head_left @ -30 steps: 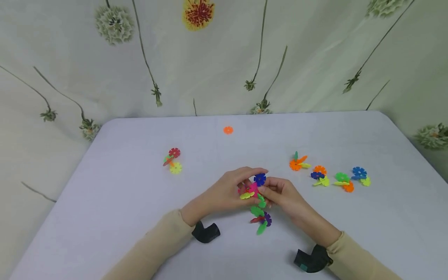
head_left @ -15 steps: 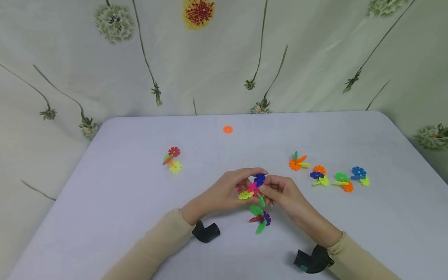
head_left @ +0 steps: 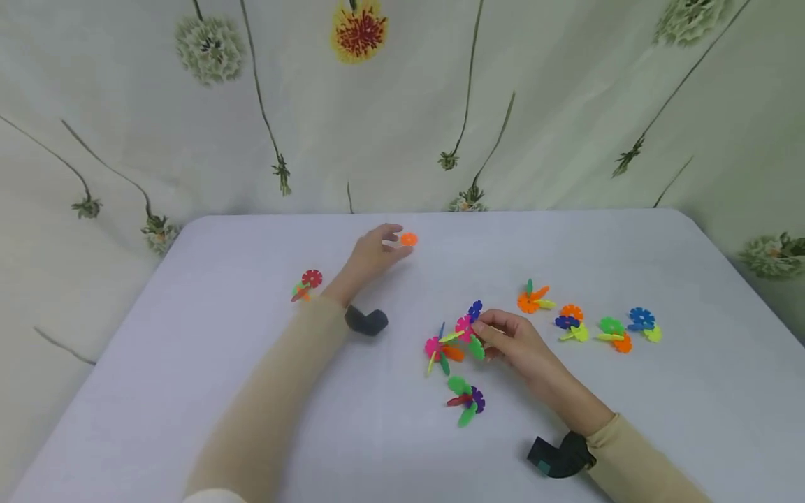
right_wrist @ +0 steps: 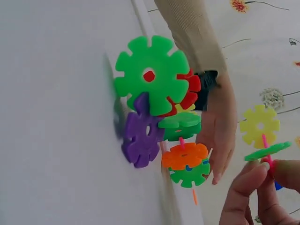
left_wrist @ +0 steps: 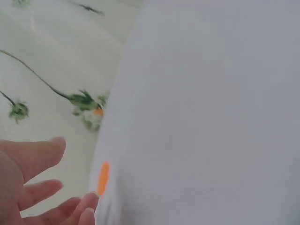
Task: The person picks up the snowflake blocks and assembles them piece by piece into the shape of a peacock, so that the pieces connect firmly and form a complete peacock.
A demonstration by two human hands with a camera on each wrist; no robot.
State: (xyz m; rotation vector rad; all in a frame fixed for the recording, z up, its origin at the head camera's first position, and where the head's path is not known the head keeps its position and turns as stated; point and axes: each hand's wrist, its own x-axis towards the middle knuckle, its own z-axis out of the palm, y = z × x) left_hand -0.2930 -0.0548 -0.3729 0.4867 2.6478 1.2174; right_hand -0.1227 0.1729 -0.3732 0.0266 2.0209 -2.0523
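Overhead, from the head view, the left hand (head_left: 371,255) reaches to the upper middle of the pale lilac desk (head_left: 189,363), its fingers straight and slightly apart, the tips just beside a single flat orange plastic snowflake disc (head_left: 409,239) but not clearly gripping it. The right hand (head_left: 512,339), at centre frame, pinches a multicoloured cluster of interlocked plastic discs (head_left: 454,340) by its pink and blue end. A smaller green and purple disc cluster (head_left: 465,399) lies below it; further clusters sit at right and one at left.

Next, the left wrist view shows the fingers (left_wrist: 70,208) open and relaxed, the orange disc (left_wrist: 102,178) edge-on near the tips, blurred.

Finally, the right wrist view shows the fingers (right_wrist: 248,187) clamped on a thin pink spoke under a yellow disc (right_wrist: 259,125).

Judging by its look, the orange disc is light, stiff and thin, lying flat; a fingertip pinch at its notched rim would suit, since it may slide on the smooth desk.
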